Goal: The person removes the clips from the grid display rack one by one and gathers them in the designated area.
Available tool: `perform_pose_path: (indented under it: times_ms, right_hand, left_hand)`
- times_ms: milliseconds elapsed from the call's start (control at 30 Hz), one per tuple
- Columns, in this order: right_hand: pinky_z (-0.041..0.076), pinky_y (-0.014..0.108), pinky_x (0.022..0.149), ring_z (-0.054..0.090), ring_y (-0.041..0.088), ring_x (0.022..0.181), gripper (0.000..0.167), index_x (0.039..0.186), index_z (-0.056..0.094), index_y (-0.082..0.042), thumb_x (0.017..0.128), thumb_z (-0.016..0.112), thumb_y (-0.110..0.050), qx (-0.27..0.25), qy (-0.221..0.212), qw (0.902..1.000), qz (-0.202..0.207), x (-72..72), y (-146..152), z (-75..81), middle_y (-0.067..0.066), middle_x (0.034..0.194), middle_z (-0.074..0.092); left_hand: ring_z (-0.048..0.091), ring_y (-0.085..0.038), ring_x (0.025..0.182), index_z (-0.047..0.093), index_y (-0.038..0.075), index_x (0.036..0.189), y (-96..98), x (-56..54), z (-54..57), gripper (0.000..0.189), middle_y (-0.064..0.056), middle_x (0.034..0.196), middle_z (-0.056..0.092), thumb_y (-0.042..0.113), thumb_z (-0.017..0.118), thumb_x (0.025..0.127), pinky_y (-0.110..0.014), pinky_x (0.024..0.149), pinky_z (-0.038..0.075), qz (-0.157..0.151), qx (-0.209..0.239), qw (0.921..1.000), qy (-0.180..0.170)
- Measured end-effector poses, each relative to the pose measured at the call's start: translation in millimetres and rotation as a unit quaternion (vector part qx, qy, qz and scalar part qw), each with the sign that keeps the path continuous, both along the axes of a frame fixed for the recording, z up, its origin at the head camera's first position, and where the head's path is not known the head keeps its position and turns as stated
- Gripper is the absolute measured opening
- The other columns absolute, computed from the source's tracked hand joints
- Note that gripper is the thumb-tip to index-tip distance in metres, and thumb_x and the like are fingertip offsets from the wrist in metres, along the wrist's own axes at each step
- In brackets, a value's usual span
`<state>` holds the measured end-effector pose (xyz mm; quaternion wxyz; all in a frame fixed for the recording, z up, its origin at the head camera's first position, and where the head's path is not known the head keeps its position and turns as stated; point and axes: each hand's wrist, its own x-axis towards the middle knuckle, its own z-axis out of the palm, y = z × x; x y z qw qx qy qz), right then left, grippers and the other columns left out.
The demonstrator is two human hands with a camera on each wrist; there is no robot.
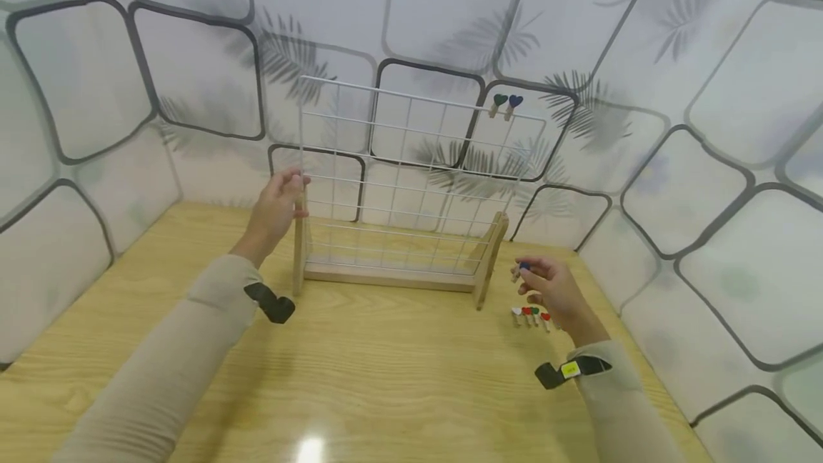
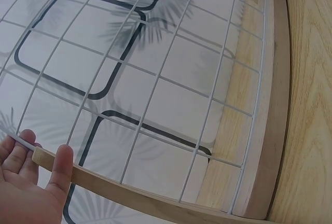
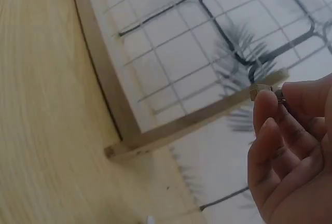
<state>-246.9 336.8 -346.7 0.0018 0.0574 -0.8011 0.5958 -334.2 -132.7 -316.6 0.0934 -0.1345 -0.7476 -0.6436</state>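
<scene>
A white wire grid rack [image 1: 411,97] stands upright on a wooden base [image 1: 386,276]. At its left side my left hand [image 1: 273,206] holds the frame, with thumb and fingers around the top of the wooden post [image 2: 104,182]. To the right of the rack, my right hand [image 1: 554,291] pinches a small wooden clothespin [image 3: 261,92] with a blue heart [image 1: 524,266] between thumb and fingertips. Clipped on the grid's top wire near the right end are a green-heart clothespin [image 1: 499,100] and a blue-heart clothespin [image 1: 515,101], side by side.
Under the right hand, several clothespins lie in a row on the table, with a white heart [image 1: 516,311], red hearts [image 1: 546,317] and a green one; the hand partly covers the row's end. Patterned walls [image 1: 437,13] enclose the wooden table [image 1: 360,377] behind and at both sides.
</scene>
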Motion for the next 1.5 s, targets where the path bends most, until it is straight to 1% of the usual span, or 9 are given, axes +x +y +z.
perform_pose_path:
  times_ms: [100, 267, 433, 567, 867, 1200, 1300, 1367, 1500]
  right_hand:
    - [0.054, 0.028, 0.060, 0.061, 0.016, 0.077, 0.037, 0.130, 0.045, 0.008, 0.102, 0.052, -0.015, 0.044, -0.009, 0.9988, -0.020, 4.9, 18.5, -20.9, 0.005, 0.105, 0.062]
    - [0.054, 0.029, 0.061, 0.061, 0.021, 0.080, 0.039, 0.130, 0.044, 0.012, 0.102, 0.053, -0.015, 0.076, -0.069, 0.9943, -0.028, 11.1, 43.3, -50.3, 0.014, 0.102, 0.063]
    - [0.050, 0.026, 0.057, 0.056, 0.019, 0.075, 0.034, 0.123, 0.052, 0.012, 0.100, 0.055, -0.012, 0.132, -0.106, 0.9855, -0.006, 15.0, 54.7, -69.5, 0.011, 0.091, 0.061]
    - [0.049, 0.025, 0.055, 0.056, 0.017, 0.069, 0.030, 0.119, 0.055, 0.014, 0.096, 0.059, -0.006, 0.185, -0.108, 0.9767, 0.001, 17.3, 57.6, -78.7, 0.006, 0.084, 0.062]
    - [0.049, 0.027, 0.059, 0.058, 0.017, 0.070, 0.019, 0.105, 0.065, 0.007, 0.092, 0.065, -0.007, 0.261, -0.082, 0.9617, -0.008, 22.8, 46.0, -76.0, 0.004, 0.084, 0.066]
    - [0.050, 0.027, 0.055, 0.055, 0.017, 0.065, 0.023, 0.110, 0.064, 0.007, 0.097, 0.060, -0.011, 0.288, -0.056, 0.9560, -0.010, 20.9, 50.3, -73.8, 0.005, 0.079, 0.063]
    - [0.049, 0.026, 0.054, 0.055, 0.017, 0.067, 0.028, 0.115, 0.061, 0.009, 0.098, 0.058, -0.014, 0.255, -0.063, 0.9647, -0.010, 18.9, 51.2, -68.3, 0.008, 0.082, 0.063]
    - [0.049, 0.026, 0.054, 0.056, 0.019, 0.068, 0.032, 0.120, 0.057, 0.012, 0.100, 0.056, -0.013, 0.207, -0.066, 0.9760, -0.007, 16.2, 49.1, -61.2, 0.013, 0.085, 0.062]
    - [0.053, 0.029, 0.057, 0.061, 0.021, 0.075, 0.039, 0.127, 0.051, 0.013, 0.102, 0.052, -0.017, 0.137, -0.033, 0.9901, -0.005, 8.5, 41.3, -38.6, 0.021, 0.101, 0.061]
  left_hand:
    - [0.035, -0.031, 0.135, 0.026, -0.001, 0.148, 1.8, -0.3, -0.2, 0.054, -0.018, 0.146, 0.041, 0.035, 0.030, 0.107, -0.038, 0.092, 0.052, -0.002, -0.002, 1.0000, 0.002]
    - [0.035, -0.031, 0.135, 0.026, -0.001, 0.148, 2.2, -0.6, -0.7, 0.054, -0.018, 0.146, 0.040, 0.034, 0.030, 0.107, -0.035, 0.091, 0.053, -0.003, -0.009, 1.0000, -0.002]
    - [0.035, -0.031, 0.134, 0.026, -0.001, 0.148, 0.2, -1.9, -1.1, 0.054, -0.019, 0.146, 0.040, 0.033, 0.030, 0.107, -0.033, 0.089, 0.053, -0.003, -0.006, 1.0000, 0.001]
    - [0.035, -0.031, 0.135, 0.026, -0.001, 0.148, 0.0, -2.7, -1.7, 0.054, -0.019, 0.146, 0.040, 0.034, 0.030, 0.107, -0.033, 0.089, 0.053, -0.004, -0.005, 1.0000, 0.005]
    - [0.035, -0.031, 0.135, 0.027, -0.002, 0.147, 1.4, -1.6, -0.7, 0.054, -0.019, 0.145, 0.041, 0.034, 0.030, 0.107, -0.034, 0.090, 0.053, -0.005, -0.004, 1.0000, 0.004]
    - [0.035, -0.031, 0.135, 0.027, -0.001, 0.148, 2.7, -0.4, 0.7, 0.054, -0.019, 0.146, 0.040, 0.034, 0.030, 0.107, -0.032, 0.090, 0.053, -0.004, 0.004, 1.0000, -0.003]
    - [0.034, -0.032, 0.135, 0.026, -0.001, 0.148, 3.0, 1.3, 1.6, 0.053, -0.019, 0.146, 0.040, 0.033, 0.030, 0.107, -0.033, 0.090, 0.053, -0.006, 0.005, 1.0000, -0.003]
    - [0.034, -0.032, 0.135, 0.026, -0.001, 0.148, 2.8, 1.4, 1.6, 0.054, -0.019, 0.146, 0.040, 0.034, 0.030, 0.107, -0.035, 0.092, 0.052, -0.007, 0.004, 1.0000, -0.002]
    - [0.034, -0.032, 0.135, 0.025, -0.001, 0.149, 2.0, -0.2, 0.7, 0.055, -0.018, 0.147, 0.040, 0.035, 0.030, 0.107, -0.039, 0.094, 0.051, -0.004, 0.000, 1.0000, -0.002]
